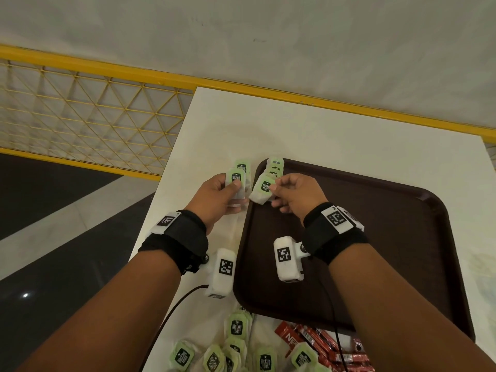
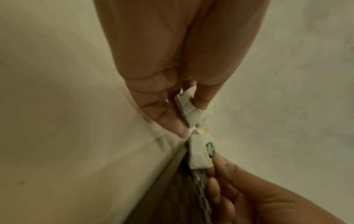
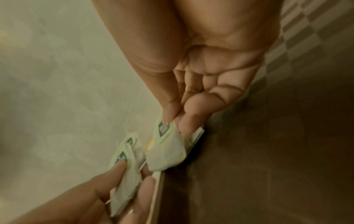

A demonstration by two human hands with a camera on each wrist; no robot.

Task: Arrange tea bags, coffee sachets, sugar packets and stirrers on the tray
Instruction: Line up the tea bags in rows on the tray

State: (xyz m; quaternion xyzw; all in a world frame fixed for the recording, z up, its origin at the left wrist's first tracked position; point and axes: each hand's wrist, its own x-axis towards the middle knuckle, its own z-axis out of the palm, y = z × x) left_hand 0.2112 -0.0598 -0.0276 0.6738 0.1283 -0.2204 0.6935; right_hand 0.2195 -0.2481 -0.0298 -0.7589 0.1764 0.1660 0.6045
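Clearly the tea-bag step is in hand: a white paper tea bag with a pale green label [image 1: 261, 187] is pinched between thumb and fingertips of the right hand [image 1: 294, 193], just above centre of the head view, hanging over the far left corner of the dark brown plastic tray [image 1: 402, 237]. Behind it, a short row of matching green-labelled tea bags [image 1: 275, 166] already lies along that corner of the tray. Left of it, the left hand [image 1: 214, 197] is curled round a small stack of the same tea bags [image 1: 237, 183], thumb pressed on the top label, held above the white bench [image 1: 322, 130] just beside the tray's left rim; one more bag shows just behind the stack, though whether it is held or lying on the bench I cannot tell.

Judging from this, the next move calls for lowering the pinched bag onto the tray in line with the row, label up, then taking the next bag from the left hand's stack. The bags are light and limp, so a gentle set-down should keep the row from shifting.

At the lower edge of the frame, a loose heap of tea bags [image 1: 236, 350] and red coffee sachets [image 1: 322, 342] waits on the bench, so most of the task seems left to do. Sugar packets and stirrers are not visible
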